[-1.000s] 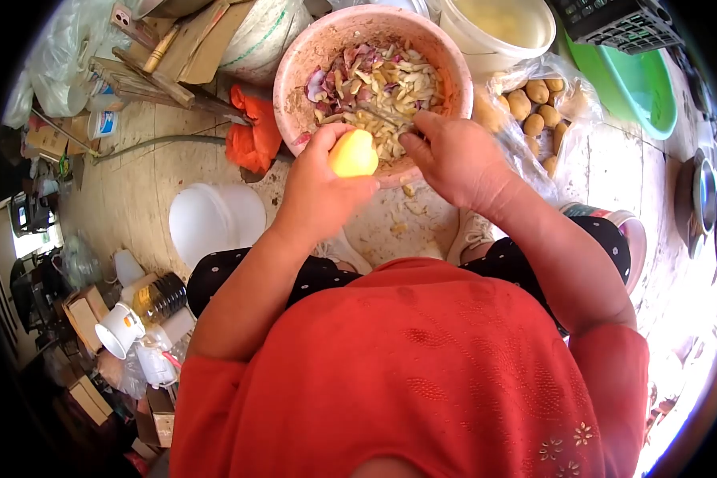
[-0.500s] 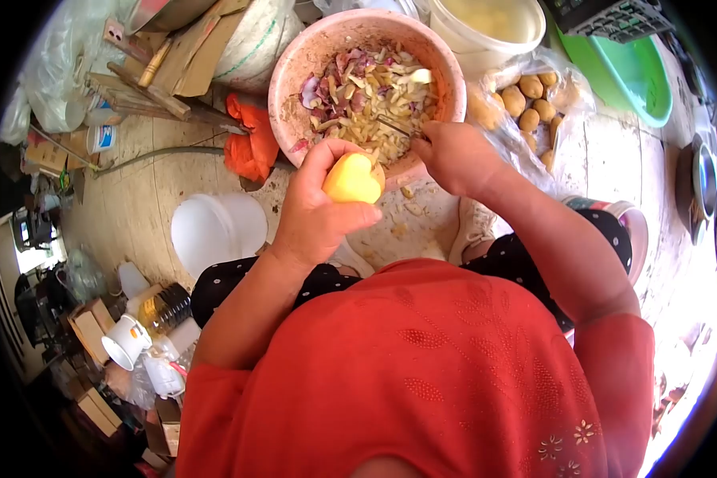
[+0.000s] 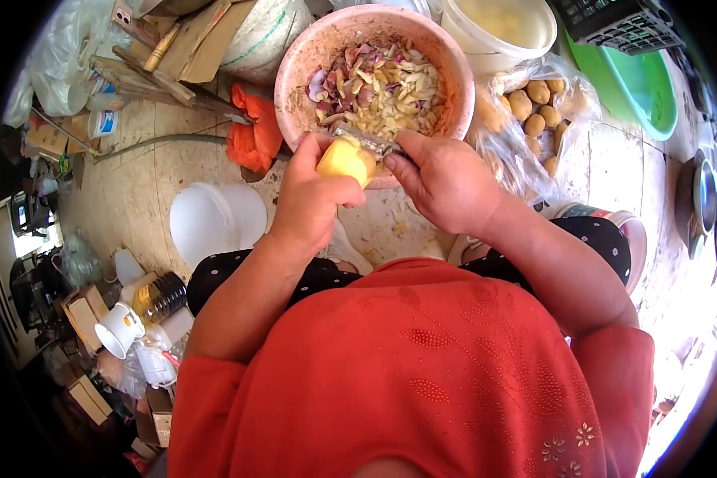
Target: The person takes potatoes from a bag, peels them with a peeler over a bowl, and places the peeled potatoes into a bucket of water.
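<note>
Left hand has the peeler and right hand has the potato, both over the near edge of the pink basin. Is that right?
No, the hands are swapped: the head view shows the left hand holding the potato and the right hand the peeler.

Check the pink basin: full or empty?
Neither, part full: peelings lie heaped across the bottom of the pink basin, and its stained inner wall shows above them.

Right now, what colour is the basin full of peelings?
The basin is pale pink, stained brown inside; the head view shows it.
</note>
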`<action>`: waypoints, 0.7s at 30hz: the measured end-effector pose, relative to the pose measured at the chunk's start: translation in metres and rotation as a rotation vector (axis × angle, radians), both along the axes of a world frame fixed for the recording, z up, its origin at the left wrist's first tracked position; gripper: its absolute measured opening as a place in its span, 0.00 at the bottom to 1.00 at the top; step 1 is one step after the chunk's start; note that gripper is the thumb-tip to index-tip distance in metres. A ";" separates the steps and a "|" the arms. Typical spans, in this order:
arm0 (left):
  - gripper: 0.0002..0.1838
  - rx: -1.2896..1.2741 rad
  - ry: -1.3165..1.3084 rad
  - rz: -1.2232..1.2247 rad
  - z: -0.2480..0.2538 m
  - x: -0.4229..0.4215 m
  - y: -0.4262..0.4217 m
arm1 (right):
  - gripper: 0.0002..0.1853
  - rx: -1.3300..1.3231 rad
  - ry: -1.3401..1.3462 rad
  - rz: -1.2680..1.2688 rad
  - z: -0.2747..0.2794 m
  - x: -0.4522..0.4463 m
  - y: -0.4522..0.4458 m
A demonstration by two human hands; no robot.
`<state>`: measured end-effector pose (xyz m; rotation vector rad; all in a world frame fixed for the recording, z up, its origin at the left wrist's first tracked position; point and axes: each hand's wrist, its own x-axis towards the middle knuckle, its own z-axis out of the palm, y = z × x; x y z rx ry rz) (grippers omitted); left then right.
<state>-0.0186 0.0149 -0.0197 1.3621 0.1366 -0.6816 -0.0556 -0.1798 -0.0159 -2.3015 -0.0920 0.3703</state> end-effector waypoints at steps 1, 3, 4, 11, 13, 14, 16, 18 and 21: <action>0.28 -0.016 -0.033 -0.022 -0.001 -0.002 0.001 | 0.13 -0.032 0.016 0.013 -0.006 0.001 -0.001; 0.28 -0.038 -0.116 -0.095 0.004 -0.002 -0.004 | 0.14 -0.098 0.101 -0.014 -0.044 0.001 -0.006; 0.29 -0.066 -0.198 -0.136 0.006 -0.003 -0.005 | 0.14 -0.169 0.188 -0.011 -0.051 0.003 -0.008; 0.30 0.145 -0.161 -0.002 0.001 0.008 -0.003 | 0.16 0.039 -0.026 -0.090 0.011 0.006 -0.007; 0.30 0.220 -0.181 -0.012 -0.001 0.008 -0.004 | 0.16 0.035 -0.054 -0.036 0.012 0.000 0.002; 0.28 0.237 -0.188 -0.014 -0.001 0.007 -0.006 | 0.16 0.035 -0.050 -0.037 0.011 -0.002 0.003; 0.26 0.254 -0.197 -0.017 0.006 0.004 -0.008 | 0.16 -0.040 -0.005 -0.027 0.011 -0.002 0.004; 0.25 0.300 -0.338 -0.119 0.015 -0.002 -0.009 | 0.16 -0.133 0.074 -0.002 -0.020 0.004 -0.004; 0.29 0.146 -0.314 -0.020 0.012 0.001 -0.008 | 0.17 -0.166 0.127 -0.063 -0.024 0.005 -0.009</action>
